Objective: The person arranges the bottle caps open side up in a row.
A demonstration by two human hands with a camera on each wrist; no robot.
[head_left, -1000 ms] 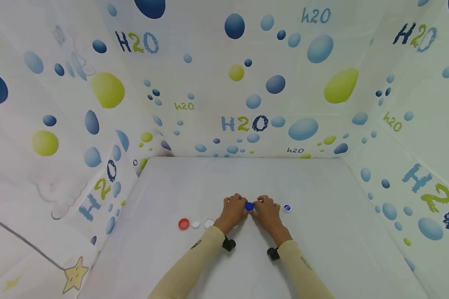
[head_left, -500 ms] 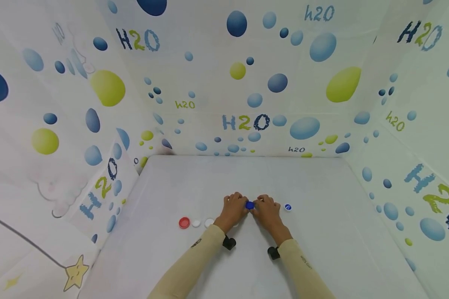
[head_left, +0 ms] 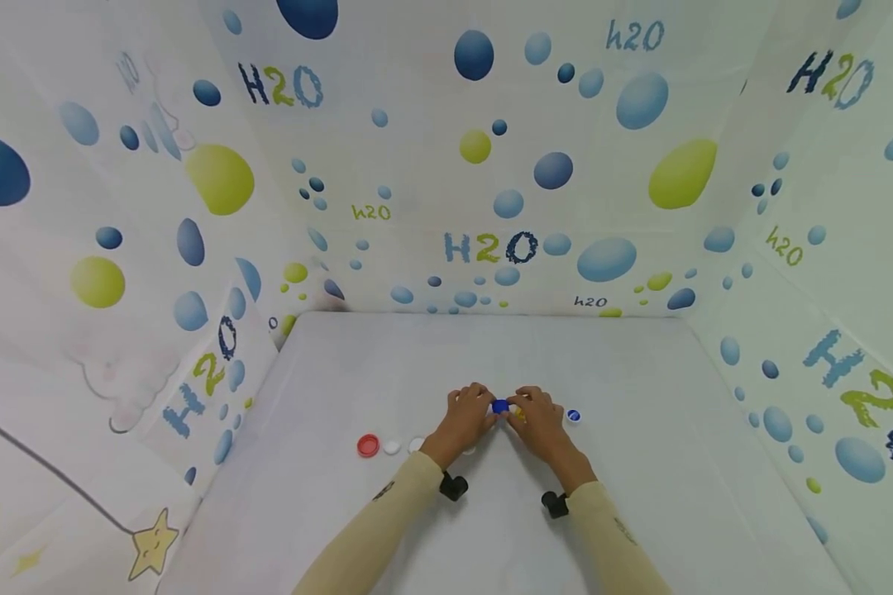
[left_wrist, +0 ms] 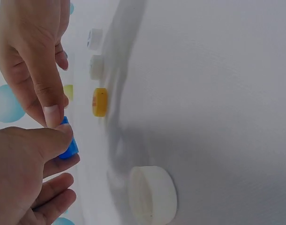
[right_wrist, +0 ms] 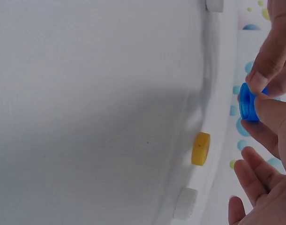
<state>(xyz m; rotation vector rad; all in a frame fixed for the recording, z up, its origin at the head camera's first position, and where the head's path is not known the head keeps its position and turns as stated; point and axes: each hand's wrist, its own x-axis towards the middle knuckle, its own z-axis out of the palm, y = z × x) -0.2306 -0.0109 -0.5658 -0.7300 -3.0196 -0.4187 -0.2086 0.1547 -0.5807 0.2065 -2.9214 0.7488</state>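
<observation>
Between my two hands, a blue bottle cap (head_left: 500,406) is held over the table, its hollow side showing in the right wrist view (right_wrist: 247,105). My left hand (head_left: 464,420) pinches it between thumb and finger from the left. From the right, my right hand (head_left: 539,423) has its thumb and index finger on the cap. A yellow cap (left_wrist: 100,102) lies on the table, mostly covered by the right hand in the head view. Beyond it in the left wrist view sit two white caps, one near (left_wrist: 96,67) and one farther (left_wrist: 94,39).
A red cap (head_left: 368,445), a small white cap (head_left: 392,447) and a larger white cap (head_left: 416,445) lie left of the left forearm. A white cap with a blue mark (head_left: 574,416) lies right of the right hand. Patterned cloth walls (head_left: 417,165) enclose the white table (head_left: 603,355).
The right hand and forearm have shifted slightly right, and part of the yellow cap now shows. The blue bottle cap has tilted a little between the fingers. The left hand stays nearly in place.
</observation>
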